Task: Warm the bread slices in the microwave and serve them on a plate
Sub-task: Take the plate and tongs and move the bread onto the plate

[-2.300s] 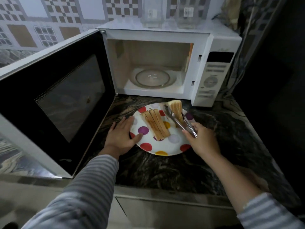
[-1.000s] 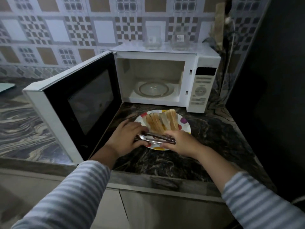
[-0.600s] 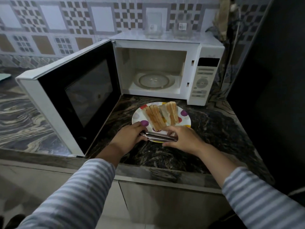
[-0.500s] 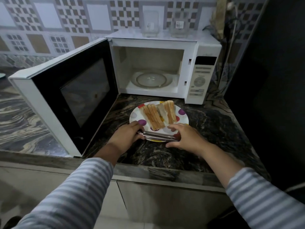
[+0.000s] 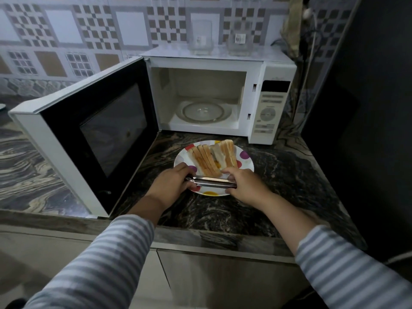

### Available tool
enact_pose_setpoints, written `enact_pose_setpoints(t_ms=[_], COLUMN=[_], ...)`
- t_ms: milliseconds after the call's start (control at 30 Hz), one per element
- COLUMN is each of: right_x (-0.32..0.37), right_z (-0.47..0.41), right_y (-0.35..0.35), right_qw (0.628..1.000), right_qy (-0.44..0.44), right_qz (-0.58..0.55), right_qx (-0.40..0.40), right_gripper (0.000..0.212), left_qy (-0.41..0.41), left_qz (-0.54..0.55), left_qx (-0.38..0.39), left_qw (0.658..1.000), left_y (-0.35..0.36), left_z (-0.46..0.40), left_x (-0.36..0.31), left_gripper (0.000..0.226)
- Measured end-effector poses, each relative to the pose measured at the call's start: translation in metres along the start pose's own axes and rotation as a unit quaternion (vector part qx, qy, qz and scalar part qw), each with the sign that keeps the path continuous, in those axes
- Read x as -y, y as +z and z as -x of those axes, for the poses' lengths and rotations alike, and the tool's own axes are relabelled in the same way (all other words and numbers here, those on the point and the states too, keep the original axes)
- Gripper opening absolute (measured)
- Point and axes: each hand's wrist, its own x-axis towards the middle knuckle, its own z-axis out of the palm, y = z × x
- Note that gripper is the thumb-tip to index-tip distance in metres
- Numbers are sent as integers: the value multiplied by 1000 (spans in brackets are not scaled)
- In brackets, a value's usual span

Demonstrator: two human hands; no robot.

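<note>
Several toasted bread slices [image 5: 211,159] stand on edge, leaning together, on a white plate with coloured dots [image 5: 244,158] on the dark marble counter in front of the white microwave [image 5: 274,103]. The oven's door [image 5: 93,134] hangs wide open to the left; only the bare glass turntable [image 5: 202,111] is inside. Metal tongs [image 5: 211,182] lie crosswise over the plate's near rim. My left hand [image 5: 171,185] grips their left end and my right hand [image 5: 243,185] grips their right end.
Two clear glass containers [image 5: 201,37] stand on top of the microwave. A dark tall surface [image 5: 367,108] walls off the right side, with cables [image 5: 310,63] behind the oven. The counter's front edge [image 5: 211,237] runs just below my wrists. Patterned tiles cover the back wall.
Earlier my right hand alone held the tongs on a slice over the plate. Now the slices rest on the plate, the tongs lie sideways and both hands hold them. The view has pulled back.
</note>
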Motion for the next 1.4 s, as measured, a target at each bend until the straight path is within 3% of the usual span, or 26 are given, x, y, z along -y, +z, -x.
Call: enact_pose_setpoints(t_ms=[233, 500, 667, 833, 1067, 1400], right_x=[15, -3, -4, 1, 0, -9], right_z=[-12, -10, -9, -6, -8, -5], right_y=[-2, -15, -13, -11, -17, -18], right_qw=[997, 998, 998, 998, 996, 999], right_qy=[-5, 55, 55, 38, 6, 14], right_qz=[62, 18, 25, 44, 9, 31], right_qx=[46, 4, -10, -11, 88, 12], right_gripper=[69, 30, 22, 28, 45, 46], left_qy=[-14, -21, -3, -1, -20, -23], left_qz=[-14, -3, 1, 9, -1, -9], left_qx=[-16, -31, -28, -19, -18, -9], left_qw=[1000, 999, 1000, 1000, 1000, 1000], left_y=[-10, -11, -10, -8, -13, -12], left_z=[5, 4, -1, -4, -1, -4], left_x=[14, 17, 10, 6, 10, 1], left_gripper=[30, 28, 25, 24, 26, 27])
